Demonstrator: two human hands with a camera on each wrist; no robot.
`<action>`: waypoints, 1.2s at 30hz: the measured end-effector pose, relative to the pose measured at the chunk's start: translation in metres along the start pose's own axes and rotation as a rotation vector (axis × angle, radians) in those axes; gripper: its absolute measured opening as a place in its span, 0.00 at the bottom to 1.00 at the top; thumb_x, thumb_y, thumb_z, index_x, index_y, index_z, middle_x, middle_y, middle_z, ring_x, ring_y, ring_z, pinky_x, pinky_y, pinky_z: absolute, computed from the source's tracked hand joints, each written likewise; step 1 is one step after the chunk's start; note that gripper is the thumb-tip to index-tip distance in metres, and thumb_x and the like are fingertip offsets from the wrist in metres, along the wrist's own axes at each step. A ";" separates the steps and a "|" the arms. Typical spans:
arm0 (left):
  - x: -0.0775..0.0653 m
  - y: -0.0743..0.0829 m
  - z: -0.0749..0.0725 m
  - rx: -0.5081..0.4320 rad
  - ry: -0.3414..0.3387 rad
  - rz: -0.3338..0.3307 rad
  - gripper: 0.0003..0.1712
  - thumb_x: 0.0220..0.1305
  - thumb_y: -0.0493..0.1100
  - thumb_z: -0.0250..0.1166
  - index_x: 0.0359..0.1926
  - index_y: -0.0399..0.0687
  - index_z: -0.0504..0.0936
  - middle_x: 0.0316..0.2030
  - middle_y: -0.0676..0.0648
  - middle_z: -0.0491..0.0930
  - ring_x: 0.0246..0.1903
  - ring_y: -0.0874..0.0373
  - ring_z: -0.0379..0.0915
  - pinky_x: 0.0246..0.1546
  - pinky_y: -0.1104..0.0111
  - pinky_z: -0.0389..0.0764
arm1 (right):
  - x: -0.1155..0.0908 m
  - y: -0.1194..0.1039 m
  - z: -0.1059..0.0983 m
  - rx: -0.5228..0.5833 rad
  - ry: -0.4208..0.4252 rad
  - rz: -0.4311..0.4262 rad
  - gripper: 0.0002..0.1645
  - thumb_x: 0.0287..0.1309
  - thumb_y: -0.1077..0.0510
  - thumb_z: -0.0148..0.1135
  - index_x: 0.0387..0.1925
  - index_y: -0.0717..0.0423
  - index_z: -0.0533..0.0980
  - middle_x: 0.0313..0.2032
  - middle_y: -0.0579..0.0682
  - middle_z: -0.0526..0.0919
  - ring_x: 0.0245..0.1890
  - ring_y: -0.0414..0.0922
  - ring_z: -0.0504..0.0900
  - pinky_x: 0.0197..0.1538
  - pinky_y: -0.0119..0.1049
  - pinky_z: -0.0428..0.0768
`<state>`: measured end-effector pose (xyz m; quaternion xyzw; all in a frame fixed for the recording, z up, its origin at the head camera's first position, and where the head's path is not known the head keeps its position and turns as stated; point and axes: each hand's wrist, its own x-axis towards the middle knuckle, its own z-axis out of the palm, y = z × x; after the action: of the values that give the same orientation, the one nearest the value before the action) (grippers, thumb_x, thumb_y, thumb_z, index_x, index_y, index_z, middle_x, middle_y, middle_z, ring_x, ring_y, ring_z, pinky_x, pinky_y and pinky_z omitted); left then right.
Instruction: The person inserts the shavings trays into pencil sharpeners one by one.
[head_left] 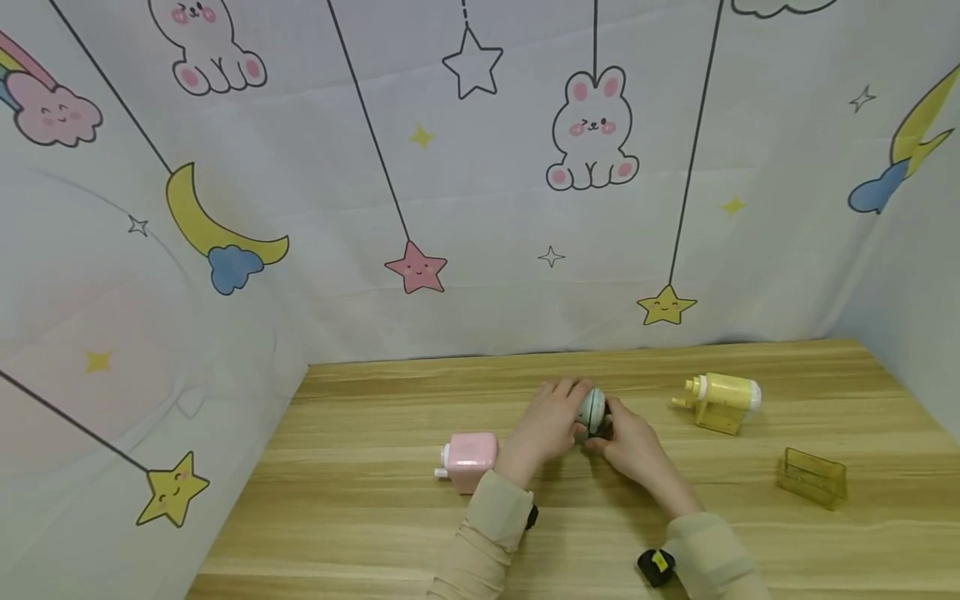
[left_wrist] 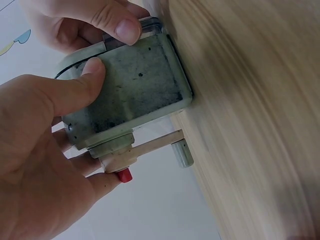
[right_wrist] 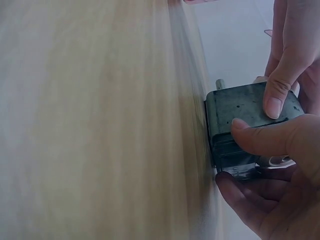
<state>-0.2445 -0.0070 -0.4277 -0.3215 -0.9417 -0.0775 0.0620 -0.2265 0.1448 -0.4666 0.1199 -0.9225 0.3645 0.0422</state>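
Both hands hold a pale green crank pencil sharpener (head_left: 592,408) low over the wooden table. My left hand (head_left: 546,423) grips its body, thumb flat on the scuffed side in the left wrist view, fingers behind near the crank handle (left_wrist: 157,144). My right hand (head_left: 632,443) pinches the opposite end, where a clear drawer (right_wrist: 239,169) shows, with the thumb on the body's edge and fingertips under the drawer. How far the drawer sits in the body is partly hidden by the fingers.
A pink pencil sharpener (head_left: 472,458) stands left of the left forearm. To the right are a yellow sharpener (head_left: 723,400) and a loose yellow see-through drawer (head_left: 812,477). A small black item (head_left: 656,567) lies by the right sleeve. Printed cloth walls (head_left: 487,208) enclose the table.
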 end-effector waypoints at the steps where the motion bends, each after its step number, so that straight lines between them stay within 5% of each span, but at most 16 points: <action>1: 0.000 0.000 0.000 -0.001 0.000 0.000 0.37 0.54 0.45 0.64 0.64 0.46 0.60 0.60 0.44 0.66 0.56 0.50 0.60 0.62 0.59 0.62 | 0.000 0.000 0.000 -0.001 0.001 -0.001 0.38 0.43 0.59 0.68 0.55 0.70 0.63 0.45 0.66 0.77 0.32 0.48 0.74 0.33 0.46 0.76; 9: 0.000 -0.001 0.000 -0.021 0.010 0.002 0.37 0.53 0.44 0.65 0.63 0.45 0.61 0.60 0.44 0.66 0.55 0.50 0.60 0.62 0.58 0.62 | 0.001 -0.001 0.001 -0.014 0.005 -0.016 0.39 0.44 0.58 0.68 0.55 0.72 0.62 0.47 0.70 0.76 0.43 0.57 0.75 0.42 0.55 0.76; 20: 0.000 0.000 -0.001 0.000 0.015 0.004 0.38 0.53 0.45 0.65 0.63 0.46 0.61 0.60 0.45 0.66 0.55 0.51 0.61 0.62 0.59 0.61 | 0.002 -0.002 0.001 -0.036 0.012 -0.013 0.38 0.44 0.58 0.68 0.54 0.72 0.63 0.46 0.69 0.77 0.35 0.52 0.76 0.37 0.51 0.77; 36: -0.001 0.000 -0.001 0.003 0.012 -0.004 0.37 0.53 0.47 0.64 0.64 0.47 0.60 0.60 0.44 0.66 0.55 0.50 0.61 0.62 0.59 0.61 | 0.002 -0.002 0.002 -0.024 -0.003 -0.007 0.39 0.44 0.56 0.68 0.54 0.72 0.63 0.48 0.70 0.75 0.43 0.58 0.75 0.42 0.55 0.76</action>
<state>-0.2439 -0.0081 -0.4271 -0.3193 -0.9420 -0.0782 0.0678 -0.2279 0.1413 -0.4662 0.1233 -0.9265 0.3529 0.0437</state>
